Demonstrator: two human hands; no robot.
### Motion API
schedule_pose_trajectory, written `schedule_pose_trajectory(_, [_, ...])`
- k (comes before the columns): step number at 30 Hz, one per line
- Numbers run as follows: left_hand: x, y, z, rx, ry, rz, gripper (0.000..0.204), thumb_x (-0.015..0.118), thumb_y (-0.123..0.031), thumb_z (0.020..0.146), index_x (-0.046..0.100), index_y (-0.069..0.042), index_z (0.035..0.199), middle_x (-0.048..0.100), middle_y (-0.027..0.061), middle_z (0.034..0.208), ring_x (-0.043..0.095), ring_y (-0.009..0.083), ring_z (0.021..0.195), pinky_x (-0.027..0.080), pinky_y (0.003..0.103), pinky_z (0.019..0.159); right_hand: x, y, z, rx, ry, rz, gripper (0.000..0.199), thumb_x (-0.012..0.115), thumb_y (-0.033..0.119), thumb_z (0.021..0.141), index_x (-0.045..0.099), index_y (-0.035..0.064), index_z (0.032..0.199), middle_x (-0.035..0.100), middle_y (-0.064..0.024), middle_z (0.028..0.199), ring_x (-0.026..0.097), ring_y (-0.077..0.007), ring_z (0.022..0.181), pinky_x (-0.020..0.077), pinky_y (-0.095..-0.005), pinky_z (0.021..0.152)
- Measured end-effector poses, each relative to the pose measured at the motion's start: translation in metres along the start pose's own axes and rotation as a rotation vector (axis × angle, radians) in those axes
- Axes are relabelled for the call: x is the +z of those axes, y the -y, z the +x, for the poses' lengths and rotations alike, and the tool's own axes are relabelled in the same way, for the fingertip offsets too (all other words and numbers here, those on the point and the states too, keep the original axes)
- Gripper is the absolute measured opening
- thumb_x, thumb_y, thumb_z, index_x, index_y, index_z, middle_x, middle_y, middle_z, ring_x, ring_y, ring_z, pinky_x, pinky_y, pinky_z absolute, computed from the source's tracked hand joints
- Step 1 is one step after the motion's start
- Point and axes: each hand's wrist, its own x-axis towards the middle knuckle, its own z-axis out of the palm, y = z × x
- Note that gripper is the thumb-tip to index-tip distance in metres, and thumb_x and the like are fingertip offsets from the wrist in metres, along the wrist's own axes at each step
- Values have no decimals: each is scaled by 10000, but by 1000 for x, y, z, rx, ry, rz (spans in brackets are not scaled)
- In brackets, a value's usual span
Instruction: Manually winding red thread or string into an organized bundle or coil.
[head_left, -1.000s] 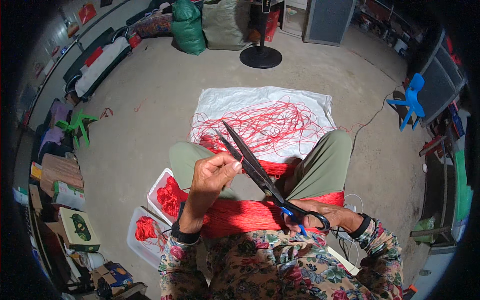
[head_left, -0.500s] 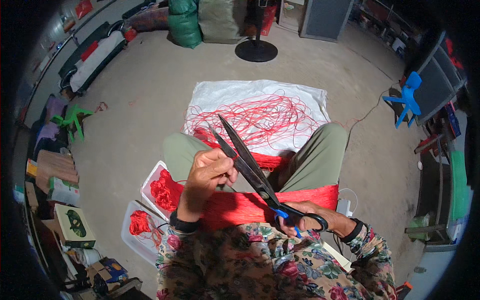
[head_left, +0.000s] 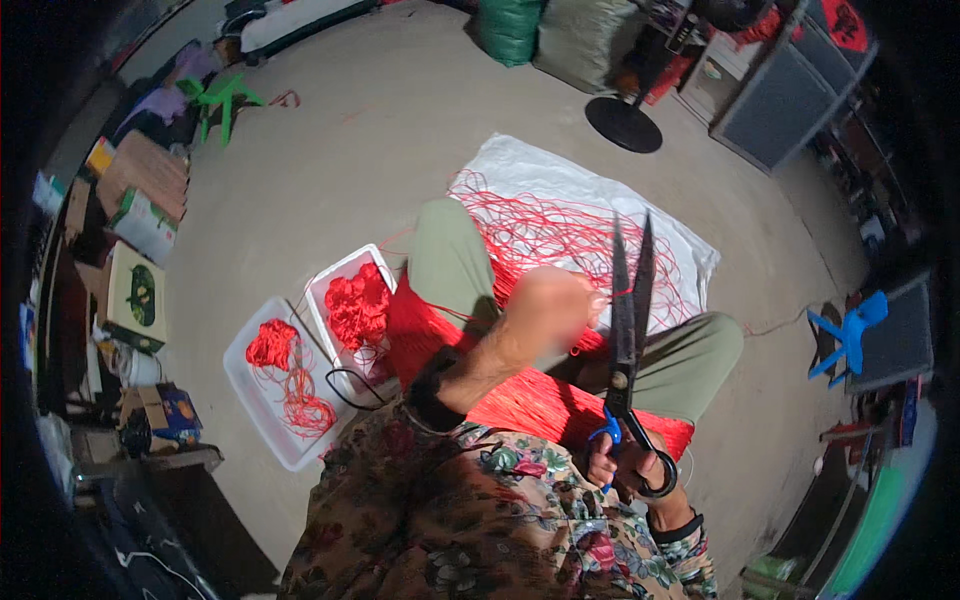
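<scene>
My right hand (head_left: 630, 465) grips the handles of large dark scissors (head_left: 628, 345), one loop wrapped in blue. Their blades point up and away, slightly apart. My left hand (head_left: 555, 308) is beside the blades, blurred, its fingertips closed together by a bit of red cord (head_left: 623, 292) that crosses a blade. A thick bundle of red strands (head_left: 540, 405) lies across my lap under both hands. Beyond my knees, loose red cords (head_left: 560, 235) spread over a white sheet (head_left: 690, 250) on the floor.
Left of my knee stand two white plastic bins (head_left: 240, 380) holding red bundles (head_left: 357, 305). A black fan base (head_left: 624, 124) and stuffed sacks (head_left: 585, 45) are at the far side. A blue chair (head_left: 850, 335) stands right, a green stool (head_left: 225, 100) far left, and boxes (head_left: 137, 295) line the left.
My view has turned left, so the room appears shifted right and rotated. The scissors now point more upright, with blades closer together. My left hand has stayed by the blades.
</scene>
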Motion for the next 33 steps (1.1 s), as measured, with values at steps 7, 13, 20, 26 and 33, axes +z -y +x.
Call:
schedule_pose_trajectory(7, [3, 2, 1, 78, 59, -57, 261, 650, -253, 924, 603, -44, 775, 445, -61, 614, 318, 23, 519, 232, 215, 478, 3, -6, 10, -30, -41, -45, 818, 694, 703, 723, 504, 1, 1098, 514, -81, 817, 527, -192, 723, 447, -351, 671])
schedule_pose_trajectory(13, [3, 8, -3, 40, 93, -160, 281, 644, -261, 925, 588, -41, 761, 406, -69, 595, 309, 22, 507, 222, 219, 470, 7, -6, 12, -71, -13, -252, 849, 614, 779, 716, 504, 29, 1097, 525, -83, 871, 575, -211, 788, 511, -386, 771])
schedule_pose_trajectory(20, [4, 9, -2, 23, 124, -321, 239, 639, -204, 913, 579, -36, 754, 412, -58, 602, 304, 20, 489, 227, 212, 461, 9, -12, 10, -73, 26, 30, 692, 699, 611, 788, 519, 28, 1114, 467, -57, 791, 508, -190, 687, 458, -355, 637])
schedule_pose_trajectory(26, [7, 5, -13, -38, 57, -173, 138, 572, -141, 906, 565, -40, 812, 469, -28, 653, 341, 16, 508, 244, 190, 463, 16, 13, 13, -178, -45, 75, 629, 704, 570, 812, 523, 25, 1071, 477, -35, 745, 510, -160, 657, 453, -320, 595])
schedule_pose_trajectory(33, [-42, -5, -15, 106, -129, -41, 13, 542, -49, 894, 529, -51, 892, 496, 17, 703, 435, 85, 543, 336, 209, 462, -37, 52, -70, -556, -737, -388, 332, 694, 315, 885, 559, 18, 949, 565, -39, 680, 550, -117, 564, 446, -266, 528])
